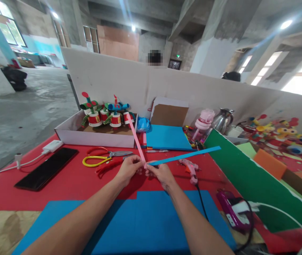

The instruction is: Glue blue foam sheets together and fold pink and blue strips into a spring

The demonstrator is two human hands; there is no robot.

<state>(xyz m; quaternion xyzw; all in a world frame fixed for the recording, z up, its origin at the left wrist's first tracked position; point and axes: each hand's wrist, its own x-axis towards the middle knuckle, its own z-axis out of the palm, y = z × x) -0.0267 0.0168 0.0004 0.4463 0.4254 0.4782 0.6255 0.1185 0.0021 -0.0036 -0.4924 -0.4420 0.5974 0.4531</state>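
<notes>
Over the red table covering, my left hand point(130, 169) pinches the lower end of a pink paper strip point(136, 140), which sticks up and leans left. My right hand point(160, 173) pinches the near end of a blue paper strip point(188, 156), which stretches out to the right. The two strip ends meet between my fingertips; whether they are joined I cannot tell. Left of my hands lie yellow-and-red-handled scissors point(100, 159) and a red-handled tool point(108, 168), partly hidden. A pink glue gun point(190, 170) rests to the right.
A white box point(95, 139) holds several paper-cup figures point(115, 119). Blue sheets point(168, 137) lie at the back. A black phone point(46, 170) is at left; a purple power strip point(232, 211) and green divider point(254, 184) stand right. Behind is a white partition point(114, 76).
</notes>
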